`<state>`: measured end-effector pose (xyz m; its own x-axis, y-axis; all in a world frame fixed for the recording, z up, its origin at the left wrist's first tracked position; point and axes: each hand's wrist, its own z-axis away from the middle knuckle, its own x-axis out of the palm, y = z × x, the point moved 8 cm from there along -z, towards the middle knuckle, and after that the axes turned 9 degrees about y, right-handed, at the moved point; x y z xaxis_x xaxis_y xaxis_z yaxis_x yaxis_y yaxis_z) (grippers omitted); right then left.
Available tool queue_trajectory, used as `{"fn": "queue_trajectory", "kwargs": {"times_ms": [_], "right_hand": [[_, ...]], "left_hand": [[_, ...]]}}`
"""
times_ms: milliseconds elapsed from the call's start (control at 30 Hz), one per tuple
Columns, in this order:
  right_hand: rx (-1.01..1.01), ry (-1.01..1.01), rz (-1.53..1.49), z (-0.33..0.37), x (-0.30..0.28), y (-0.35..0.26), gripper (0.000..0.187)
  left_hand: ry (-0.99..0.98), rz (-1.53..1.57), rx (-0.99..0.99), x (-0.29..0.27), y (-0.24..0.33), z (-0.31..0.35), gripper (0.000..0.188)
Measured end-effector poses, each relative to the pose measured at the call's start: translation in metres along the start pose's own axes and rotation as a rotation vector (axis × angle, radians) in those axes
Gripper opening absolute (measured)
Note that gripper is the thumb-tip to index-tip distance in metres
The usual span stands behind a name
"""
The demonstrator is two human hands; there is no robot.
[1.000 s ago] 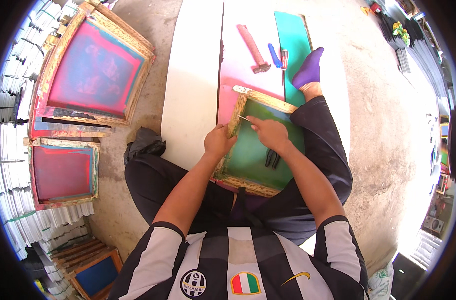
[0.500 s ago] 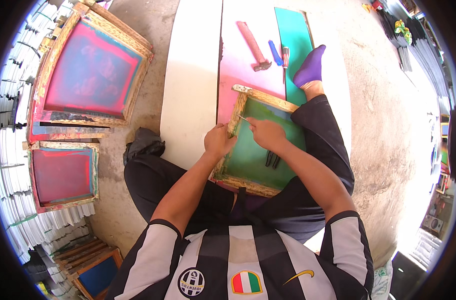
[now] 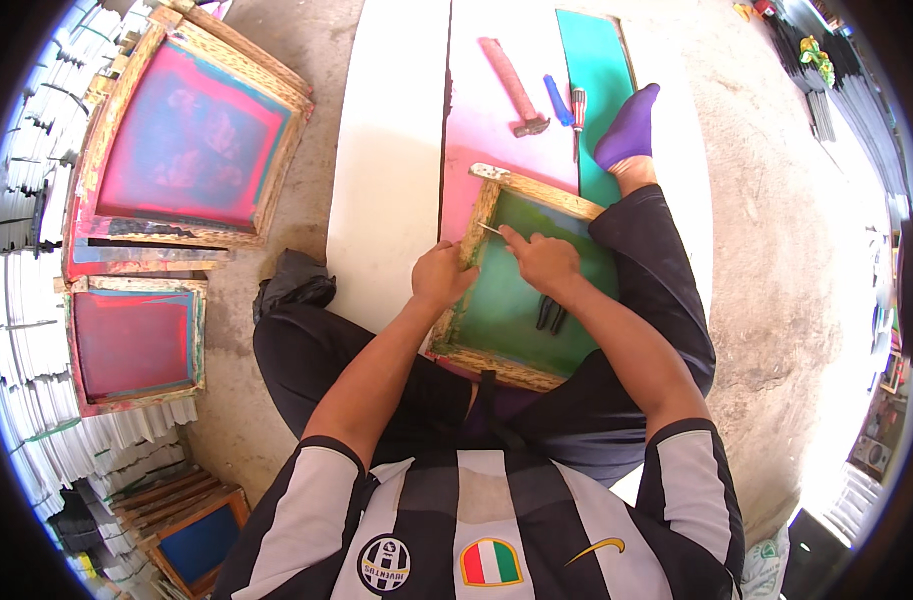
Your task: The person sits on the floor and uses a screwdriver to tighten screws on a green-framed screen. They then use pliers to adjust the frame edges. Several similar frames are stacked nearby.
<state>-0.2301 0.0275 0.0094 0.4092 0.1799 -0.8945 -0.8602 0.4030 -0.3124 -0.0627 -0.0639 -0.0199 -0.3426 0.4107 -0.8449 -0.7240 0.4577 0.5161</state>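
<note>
A wooden screen-printing frame (image 3: pixel 551 196) with green mesh lies tilted between my legs. My left hand (image 3: pixel 443 274) is closed round its left rail. In my right hand (image 3: pixel 546 262) is a thin metal tool (image 3: pixel 491 230), pinched with the index finger laid along it. Its tip meets the inner edge of the left rail near the upper corner; the handle is hidden in my palm, so I cannot tell its kind. Black-handled pliers (image 3: pixel 550 314) rest on the mesh below my right wrist.
A hammer (image 3: pixel 514 88), a blue-handled tool (image 3: pixel 556 101) and a screwdriver (image 3: pixel 578 112) lie on the boards ahead. My purple-socked foot (image 3: pixel 628 130) is beside the teal panel (image 3: pixel 593 60). More printing frames (image 3: pixel 191 130) lean at left near paper stacks (image 3: pixel 26 300).
The metal tool's tip has shifted slightly down along the left rail, and more of its shaft shows. My left hand keeps its hold. The whole view has shifted a little.
</note>
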Motion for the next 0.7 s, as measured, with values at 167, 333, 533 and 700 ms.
{"fn": "queue_trajectory", "kwargs": {"times_ms": [167,333,533,700], "right_hand": [[-0.113,0.142,-0.344,-0.016,0.036,0.034,0.043],[-0.115,0.071,-0.136,-0.011,0.018,0.009,0.04],[-0.121,0.131,-0.16,-0.012,0.019,0.023,0.042],[-0.215,0.126,-0.261,-0.029,0.03,0.034,0.041]], "left_hand": [[-0.054,-0.04,-0.002,0.003,0.01,-0.005,0.048],[0.003,-0.026,0.002,0.005,-0.006,0.0,0.043],[0.041,0.0,0.052,0.002,0.009,-0.006,0.046],[0.002,-0.023,0.017,0.0,0.009,-0.005,0.045]]}}
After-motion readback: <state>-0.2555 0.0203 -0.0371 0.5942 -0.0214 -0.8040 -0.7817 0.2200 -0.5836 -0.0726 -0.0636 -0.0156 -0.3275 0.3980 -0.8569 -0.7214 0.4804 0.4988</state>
